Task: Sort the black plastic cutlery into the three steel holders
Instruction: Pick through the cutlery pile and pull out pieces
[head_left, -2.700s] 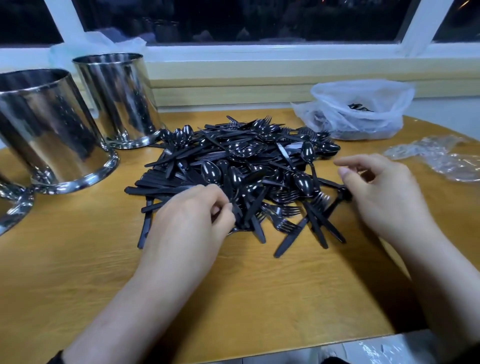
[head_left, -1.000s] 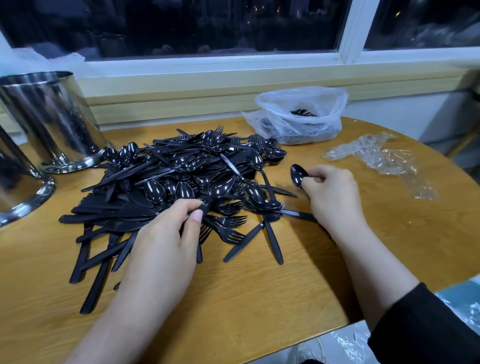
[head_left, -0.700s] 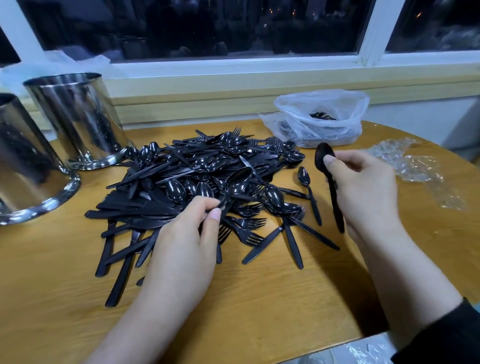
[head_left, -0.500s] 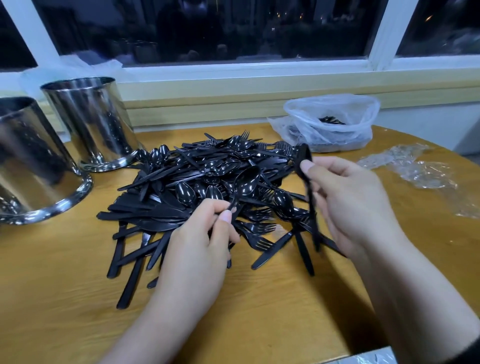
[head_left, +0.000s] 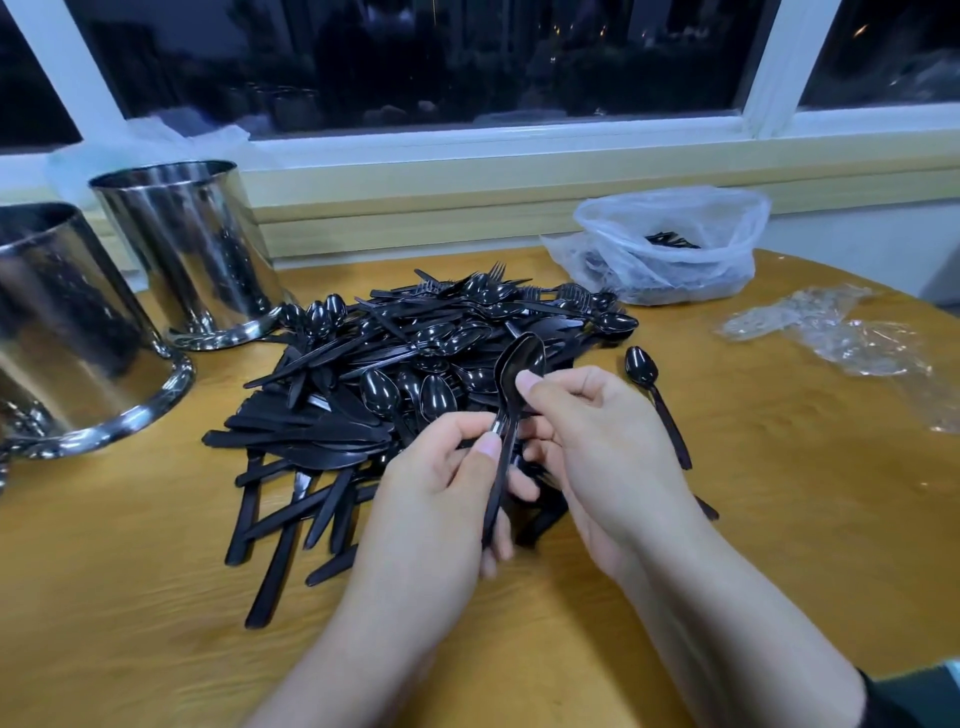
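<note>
A heap of black plastic cutlery (head_left: 415, 364), spoons, forks and knives, lies in the middle of the wooden table (head_left: 130, 597). Above its near edge both hands meet on black spoons (head_left: 519, 364) held upright, bowls up. My left hand (head_left: 441, 493) pinches the handles between thumb and fingers. My right hand (head_left: 597, 452) grips them just below the bowls. One loose spoon (head_left: 654, 400) lies alone on the table to the right. Two steel holders stand at the left, one near (head_left: 62, 332) and one further back (head_left: 192, 249); a third is not in view.
A white plastic bag (head_left: 675, 249) with some cutlery inside sits at the back right. Crumpled clear wrap (head_left: 841, 332) lies at the right edge. A window sill and wall run behind the table. The table's round front edge curves at the lower right.
My right hand carried its spoon leftward from the pile's right side to my left hand. My left hand rose off the pile with a spoon, and both now hold the spoons together.
</note>
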